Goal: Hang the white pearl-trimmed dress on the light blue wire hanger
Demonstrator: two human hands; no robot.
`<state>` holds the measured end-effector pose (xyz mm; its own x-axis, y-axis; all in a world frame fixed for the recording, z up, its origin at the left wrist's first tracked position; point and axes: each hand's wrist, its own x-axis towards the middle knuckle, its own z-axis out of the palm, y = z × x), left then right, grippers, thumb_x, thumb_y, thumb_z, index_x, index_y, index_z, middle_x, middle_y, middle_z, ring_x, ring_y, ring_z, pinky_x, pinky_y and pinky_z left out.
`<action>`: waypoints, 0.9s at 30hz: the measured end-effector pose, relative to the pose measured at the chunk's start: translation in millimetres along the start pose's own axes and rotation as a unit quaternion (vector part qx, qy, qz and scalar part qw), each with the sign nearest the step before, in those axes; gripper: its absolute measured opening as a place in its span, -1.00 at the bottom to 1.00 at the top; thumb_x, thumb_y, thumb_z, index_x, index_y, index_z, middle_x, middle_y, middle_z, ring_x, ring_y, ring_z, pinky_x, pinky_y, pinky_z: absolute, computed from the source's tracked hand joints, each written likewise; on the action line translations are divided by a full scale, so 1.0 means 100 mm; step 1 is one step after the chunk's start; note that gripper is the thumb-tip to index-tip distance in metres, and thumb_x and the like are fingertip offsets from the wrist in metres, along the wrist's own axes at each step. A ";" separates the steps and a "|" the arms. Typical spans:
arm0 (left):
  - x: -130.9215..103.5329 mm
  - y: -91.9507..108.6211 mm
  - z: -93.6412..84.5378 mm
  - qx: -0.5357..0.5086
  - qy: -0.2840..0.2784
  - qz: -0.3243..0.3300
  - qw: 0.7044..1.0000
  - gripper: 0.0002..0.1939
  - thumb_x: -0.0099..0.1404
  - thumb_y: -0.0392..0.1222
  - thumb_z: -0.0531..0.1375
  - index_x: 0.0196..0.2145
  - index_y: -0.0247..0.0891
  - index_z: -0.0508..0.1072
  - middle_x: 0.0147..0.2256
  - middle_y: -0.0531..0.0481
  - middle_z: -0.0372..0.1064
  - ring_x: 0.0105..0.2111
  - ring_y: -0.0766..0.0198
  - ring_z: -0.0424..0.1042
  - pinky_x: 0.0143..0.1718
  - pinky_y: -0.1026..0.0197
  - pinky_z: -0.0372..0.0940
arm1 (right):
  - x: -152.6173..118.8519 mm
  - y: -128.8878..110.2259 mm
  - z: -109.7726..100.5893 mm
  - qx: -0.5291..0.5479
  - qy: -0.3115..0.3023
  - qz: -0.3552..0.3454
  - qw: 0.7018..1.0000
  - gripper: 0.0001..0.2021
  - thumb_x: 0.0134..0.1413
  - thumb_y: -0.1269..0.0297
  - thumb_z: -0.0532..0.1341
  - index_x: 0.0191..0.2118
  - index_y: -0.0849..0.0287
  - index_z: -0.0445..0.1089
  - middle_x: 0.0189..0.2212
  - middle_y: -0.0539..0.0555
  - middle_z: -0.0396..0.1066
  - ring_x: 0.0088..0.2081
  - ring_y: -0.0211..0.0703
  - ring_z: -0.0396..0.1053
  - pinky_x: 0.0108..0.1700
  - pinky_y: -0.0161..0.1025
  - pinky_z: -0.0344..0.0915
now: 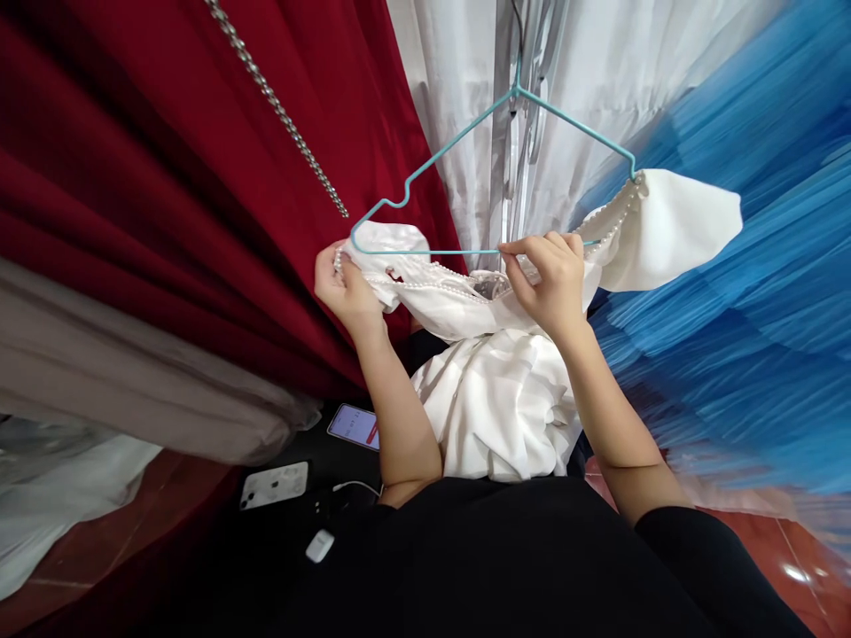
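A white dress [505, 408] with pearl-beaded edging lies gathered over my lap and rises toward a light-blue hanger [458, 140]. My left hand [349, 282] is closed on the dress's beaded edge, beside the hanger's left end. With thumb and fingers, my right hand [549, 270] pinches the bottom bar of the hanger near its middle. At the right end of the hanger, a wide white shoulder piece of the dress hangs from the notch. On the left, white fabric lies behind the hanger's curved end.
A red draped fabric [285, 177] fills the left, with a beaded strand [279, 106] across it. Blue tulle [745, 337] stands at the right, white curtains [452, 106] behind. Two phones, a white-backed one [275, 486] and a lit one [355, 425], lie near a white earbud case [320, 546].
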<state>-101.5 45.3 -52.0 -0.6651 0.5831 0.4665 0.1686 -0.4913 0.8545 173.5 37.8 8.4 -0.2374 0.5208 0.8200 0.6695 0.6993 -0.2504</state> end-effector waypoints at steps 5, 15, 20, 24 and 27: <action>-0.05 0.07 -0.08 -0.013 0.103 0.116 0.988 -0.91 0.36 -0.26 0.16 -0.20 -0.20 0.47 -0.20 0.04 0.45 -0.07 0.19 0.46 0.15 0.05 0.29 | 0.00 -0.09 0.00 0.043 -0.015 0.018 0.999 -0.82 0.40 0.24 0.19 -0.16 0.07 0.56 -0.30 -0.02 0.62 -0.28 -0.14 0.44 -0.05 -0.06 0.20; -0.36 0.24 0.23 -0.082 0.030 0.166 0.982 -0.88 0.11 -0.32 0.27 -0.38 -0.24 0.37 -0.40 0.08 0.37 -0.29 0.26 0.51 -0.07 0.17 0.42 | -0.01 -0.12 0.06 0.080 0.015 0.009 0.997 -0.87 0.38 0.30 0.23 -0.15 0.07 0.57 -0.27 -0.06 0.63 -0.25 -0.15 0.48 -0.05 -0.07 0.19; -0.58 0.40 0.52 -0.163 -0.169 0.091 0.968 -0.64 0.29 -0.04 0.31 -0.04 -0.24 0.41 -0.13 -0.11 0.54 -0.06 0.09 0.60 0.05 0.07 0.45 | -0.01 -0.14 0.06 0.095 0.013 0.012 0.995 -0.88 0.38 0.31 0.24 -0.14 0.06 0.56 -0.24 -0.08 0.63 -0.25 -0.16 0.47 -0.04 -0.06 0.21; -0.75 0.56 0.72 -0.239 -0.202 0.060 0.948 -0.80 0.43 -0.06 0.20 -0.06 -0.16 0.39 -0.04 -0.09 0.56 0.07 0.06 0.56 0.16 0.01 0.42 | 0.03 -0.12 0.03 0.101 -0.009 0.012 0.995 -0.86 0.39 0.28 0.23 -0.09 0.03 0.56 -0.20 -0.08 0.64 -0.22 -0.14 0.47 0.02 0.00 0.27; -0.79 0.60 0.78 -0.274 -0.183 0.048 0.943 -0.88 0.44 -0.12 0.18 -0.11 -0.15 0.36 -0.15 -0.04 0.56 -0.08 0.15 0.58 0.03 0.10 0.45 | 0.03 -0.02 -0.02 0.125 -0.027 -0.022 0.992 -0.83 0.42 0.24 0.18 -0.03 -0.02 0.53 -0.06 -0.06 0.63 -0.07 -0.07 0.52 0.11 0.08 0.33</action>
<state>17.6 20.2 -20.1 -0.3536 0.6541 0.6687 -0.2522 -0.7551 0.6052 173.1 36.5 12.6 -0.3041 0.5070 0.8065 0.4638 0.8183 -0.3395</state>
